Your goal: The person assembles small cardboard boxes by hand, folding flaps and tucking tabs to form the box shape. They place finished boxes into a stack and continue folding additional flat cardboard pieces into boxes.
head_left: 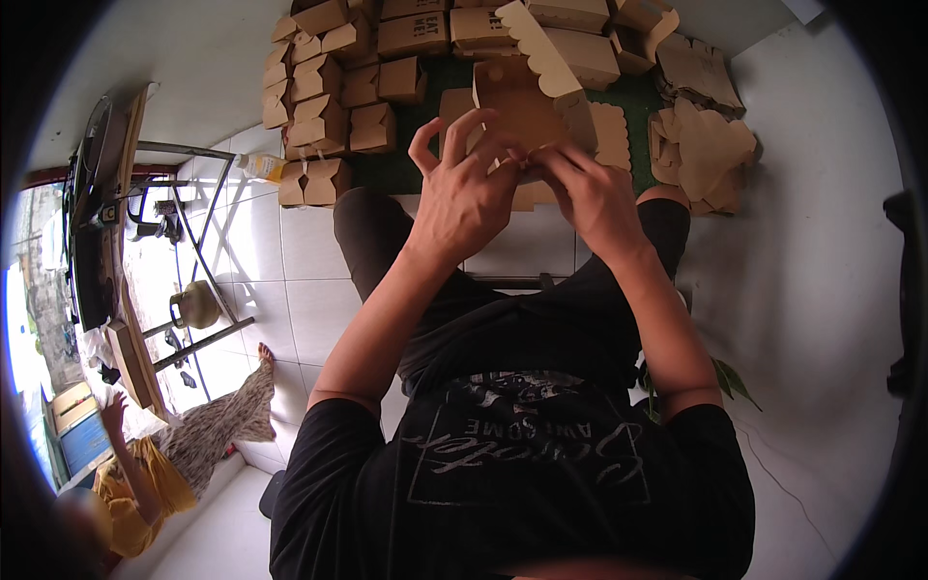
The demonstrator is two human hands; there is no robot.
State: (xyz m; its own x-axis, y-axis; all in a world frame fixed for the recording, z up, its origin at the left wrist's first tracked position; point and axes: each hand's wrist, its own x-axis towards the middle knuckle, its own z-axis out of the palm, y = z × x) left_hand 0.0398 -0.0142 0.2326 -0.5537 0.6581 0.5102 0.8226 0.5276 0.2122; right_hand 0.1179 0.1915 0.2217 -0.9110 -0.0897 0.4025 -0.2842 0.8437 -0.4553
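In front of me an open brown cardboard box [522, 101] is partly folded, with its scalloped flap [541, 48] standing up and leaning right. My left hand [469, 184] is at the box's near left edge. Its thumb and index finger pinch the cardboard while the other fingers are raised and spread. My right hand [592, 198] is closed on the near edge beside it, fingertips almost meeting those of the left. The fingers partly hide the near wall and whatever tab they grip.
Folded boxes [319, 116] are stacked at the far left and along the back of a green surface [447, 77]. Flat cardboard blanks [710, 150] lie piled at right. Left are a bottle [259, 167], a metal-framed table [198, 242] and another person [145, 483] in yellow.
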